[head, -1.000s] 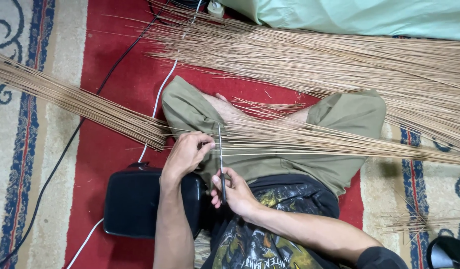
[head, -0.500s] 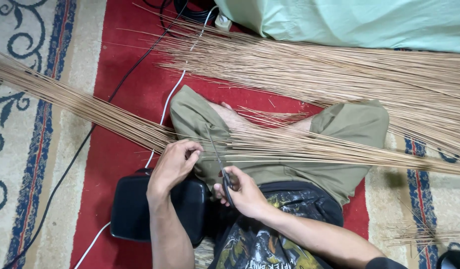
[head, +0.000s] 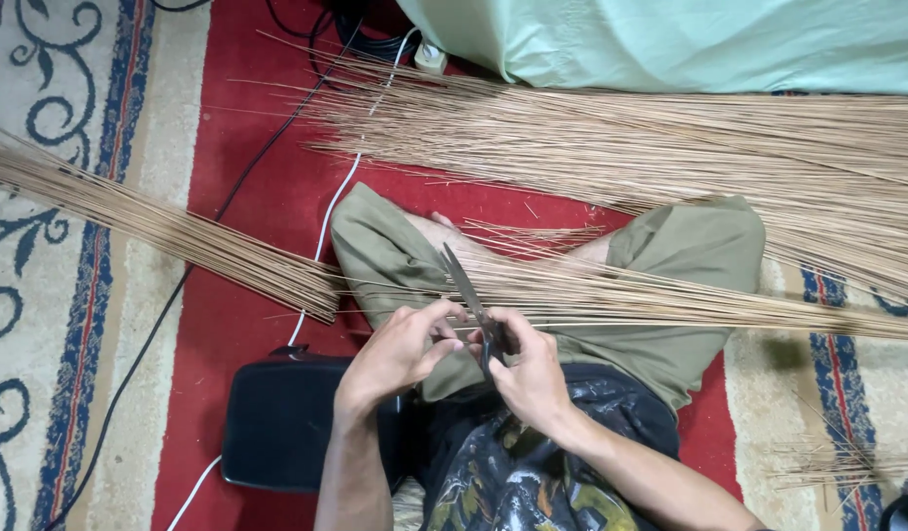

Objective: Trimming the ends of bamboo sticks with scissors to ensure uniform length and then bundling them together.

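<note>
Meeting now, hands (head: 464, 354) with scissors (head: 470, 295)

packages: none | labels: none | signs: none | screens: none

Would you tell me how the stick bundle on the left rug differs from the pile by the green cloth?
The left bundle is narrow, tightly packed and slanted; the far pile is broad, fanned out and nearly level. The left bundle's ends are even near the knee; the far pile's ends are ragged. Both are thin tan sticks on the rug.
</note>
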